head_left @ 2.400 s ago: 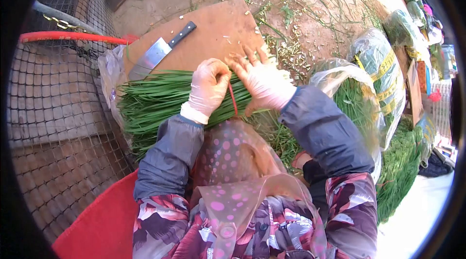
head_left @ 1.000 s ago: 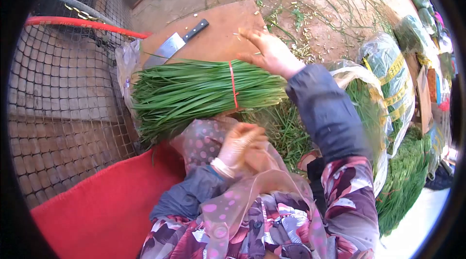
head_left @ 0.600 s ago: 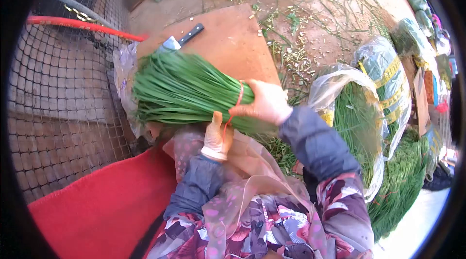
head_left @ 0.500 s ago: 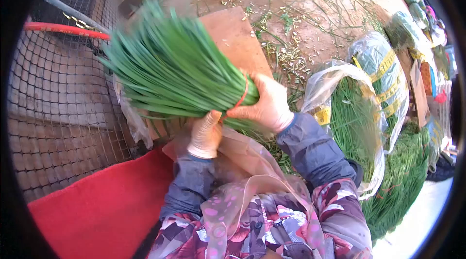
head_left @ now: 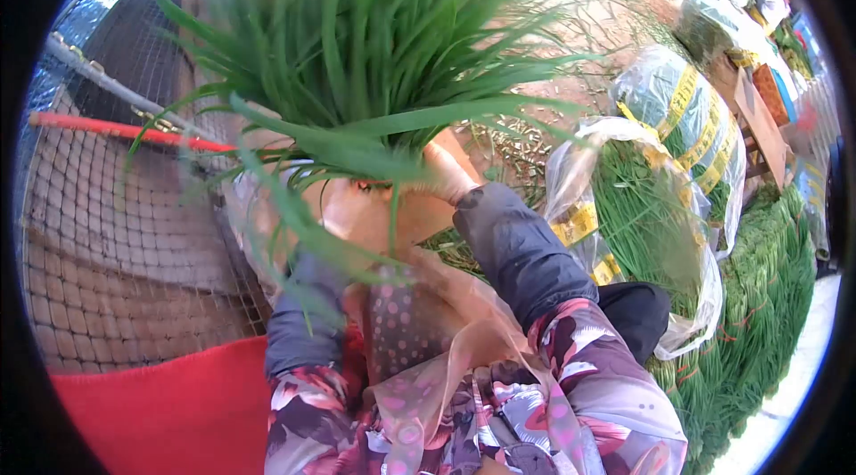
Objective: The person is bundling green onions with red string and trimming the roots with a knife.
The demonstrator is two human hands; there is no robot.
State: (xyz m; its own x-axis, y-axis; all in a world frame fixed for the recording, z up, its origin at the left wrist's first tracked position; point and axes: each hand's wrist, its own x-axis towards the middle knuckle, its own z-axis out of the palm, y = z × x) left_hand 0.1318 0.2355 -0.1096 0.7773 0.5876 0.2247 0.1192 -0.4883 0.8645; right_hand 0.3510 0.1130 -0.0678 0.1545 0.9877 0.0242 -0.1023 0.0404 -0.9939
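A large bunch of long green leaves (head_left: pixel 357 56) stands upright in front of me, its tips fanned out and blurred, some drooping over my wrists. My right hand (head_left: pixel 448 167) is at the lower right side of the bunch, its fingers hidden behind the leaves. My left hand (head_left: pixel 343 203) is low at the left of the bunch, mostly covered by hanging leaves and smeared. The band seen around the bunch earlier is out of sight.
At the right are an open plastic bag of greens (head_left: pixel 637 199), a taped bag (head_left: pixel 682 110) and a big pile of green bunches (head_left: pixel 758 315). A wire mesh (head_left: pixel 134 234) and a red cloth (head_left: pixel 178 421) lie left. Scraps (head_left: pixel 513 150) litter the ground.
The bunch has swung from lying toward the left to upright, its leaves now spreading over both hands. My right hand has moved left, and my left hand has shifted slightly left and down.
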